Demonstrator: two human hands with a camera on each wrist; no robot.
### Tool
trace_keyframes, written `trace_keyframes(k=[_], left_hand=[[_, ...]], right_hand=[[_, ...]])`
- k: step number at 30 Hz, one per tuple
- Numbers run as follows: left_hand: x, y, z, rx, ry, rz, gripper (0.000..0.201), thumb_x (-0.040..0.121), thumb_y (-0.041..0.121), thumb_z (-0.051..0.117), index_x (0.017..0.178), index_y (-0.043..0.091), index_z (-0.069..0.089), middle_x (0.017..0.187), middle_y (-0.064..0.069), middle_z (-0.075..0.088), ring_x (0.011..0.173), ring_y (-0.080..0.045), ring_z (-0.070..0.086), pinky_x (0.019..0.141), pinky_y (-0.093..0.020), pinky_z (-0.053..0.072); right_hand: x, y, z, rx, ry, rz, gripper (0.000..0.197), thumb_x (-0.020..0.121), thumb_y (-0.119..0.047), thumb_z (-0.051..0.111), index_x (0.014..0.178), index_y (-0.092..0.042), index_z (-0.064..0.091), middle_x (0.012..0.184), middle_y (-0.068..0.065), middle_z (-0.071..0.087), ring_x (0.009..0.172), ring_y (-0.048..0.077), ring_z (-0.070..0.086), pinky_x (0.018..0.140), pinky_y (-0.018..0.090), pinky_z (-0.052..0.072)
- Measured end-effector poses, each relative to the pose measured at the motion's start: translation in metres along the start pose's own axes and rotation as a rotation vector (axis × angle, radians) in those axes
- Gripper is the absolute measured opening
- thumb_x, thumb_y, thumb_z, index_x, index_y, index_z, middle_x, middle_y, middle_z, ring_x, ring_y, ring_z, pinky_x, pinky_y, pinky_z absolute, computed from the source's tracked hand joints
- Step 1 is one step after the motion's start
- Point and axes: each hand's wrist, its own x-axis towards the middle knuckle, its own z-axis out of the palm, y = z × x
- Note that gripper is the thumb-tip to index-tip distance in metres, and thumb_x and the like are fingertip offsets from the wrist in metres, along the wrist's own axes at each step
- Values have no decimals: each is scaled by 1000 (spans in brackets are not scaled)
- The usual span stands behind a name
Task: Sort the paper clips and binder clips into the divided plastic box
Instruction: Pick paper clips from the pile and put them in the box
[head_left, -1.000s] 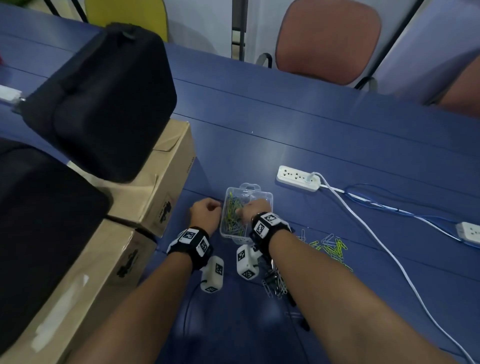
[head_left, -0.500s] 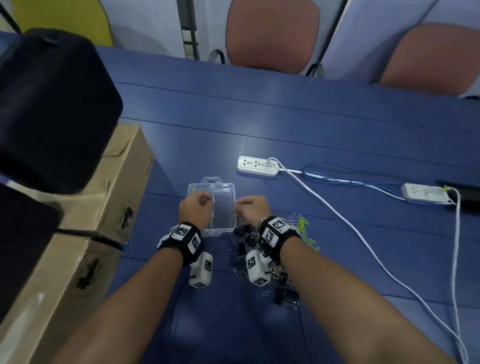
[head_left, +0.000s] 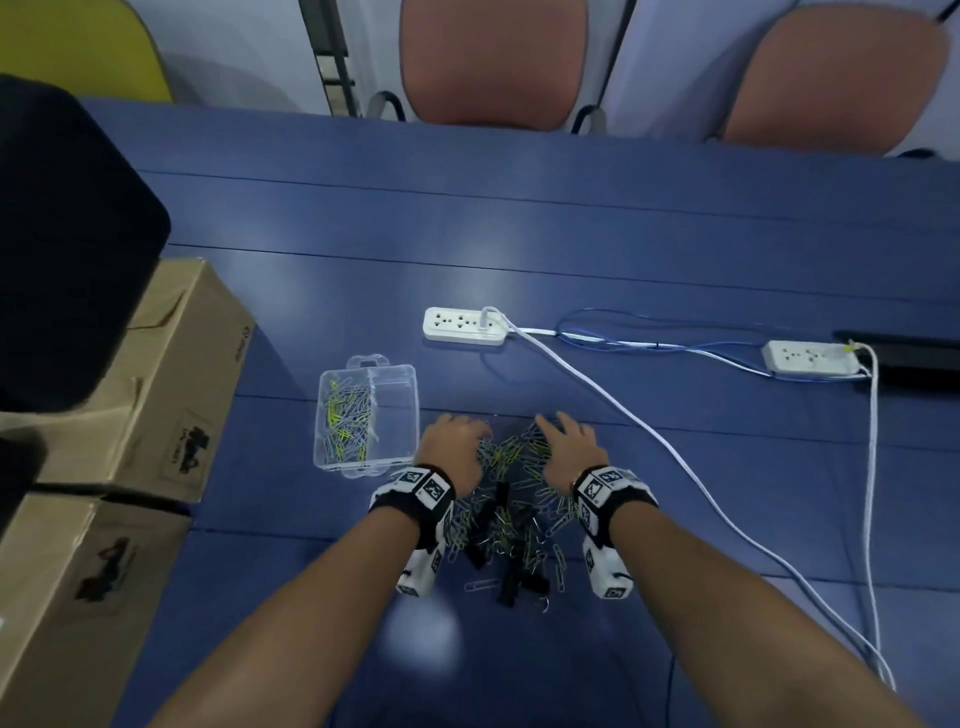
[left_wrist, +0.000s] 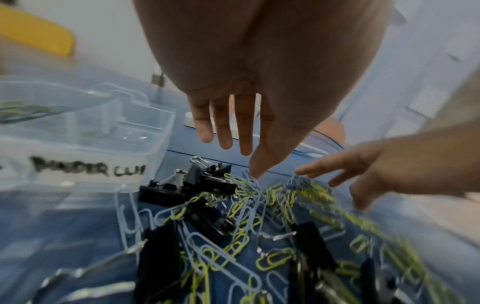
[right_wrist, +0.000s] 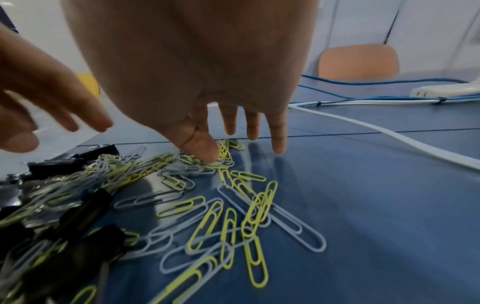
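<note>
A clear divided plastic box (head_left: 410, 415) lies on the blue table, just left of my left hand (head_left: 457, 441). Its left compartment holds yellow and grey paper clips (head_left: 345, 415); the right one, labelled for binder clips (left_wrist: 88, 168), looks bare. A mixed pile of paper clips (head_left: 511, 457) and black binder clips (head_left: 506, 582) lies between my wrists. Both hands hover over it with straight, spread fingers. The right hand (head_left: 566, 441) touches paper clips (right_wrist: 233, 216) with its thumb (right_wrist: 205, 152). My left hand (left_wrist: 233, 144) holds nothing above the binder clips (left_wrist: 202, 181).
Two cardboard boxes (head_left: 171, 374) with a black bag (head_left: 67, 249) on top stand along the left. Behind the pile lies a white power strip (head_left: 464, 326); its white cable (head_left: 675, 457) runs down the right side. A second strip (head_left: 810, 357) sits far right. Chairs stand beyond the far edge.
Both hands have left the near edge of the box and moved right, spreading open over the clip pile. The box now lies to their left.
</note>
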Motion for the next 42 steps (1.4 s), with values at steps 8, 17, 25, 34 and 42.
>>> trace_keyframes(k=[8,17,25,34,42], left_hand=[[23,9,15,278,-214,153,76,75,24,70,144,22,37,144,-10,39,131,-32,39,107,-42,32],[29,16,17,306,-176,188,41,80,11,64,120,13,57,117,-10,57,109,-31,55,93,-39,40],[27,25,21,451,-145,213,19,82,12,58,95,22,68,98,-1,69,99,-26,57,86,-36,37],[26,21,18,268,-62,191,17,88,18,57,90,24,73,91,0,72,95,-26,58,88,-36,39],[23,20,3,-515,73,-206,6,76,17,80,81,19,77,74,2,73,73,-14,69,70,-27,56]], right_hand=[[-13,3,26,-1,93,-138,64,81,-14,55,142,-22,39,149,5,29,134,32,27,104,49,39],[-16,21,38,-90,152,-176,85,84,-41,66,152,-20,18,144,6,32,130,31,32,100,47,42],[-15,14,41,-24,233,-142,42,89,-21,63,128,-13,50,124,10,47,115,30,45,88,42,49],[-18,10,43,-3,231,-163,22,88,-3,54,110,-7,55,117,11,51,112,28,48,82,39,49],[-21,17,41,64,189,-124,17,88,-6,55,104,-4,58,112,14,56,104,32,56,83,37,48]])
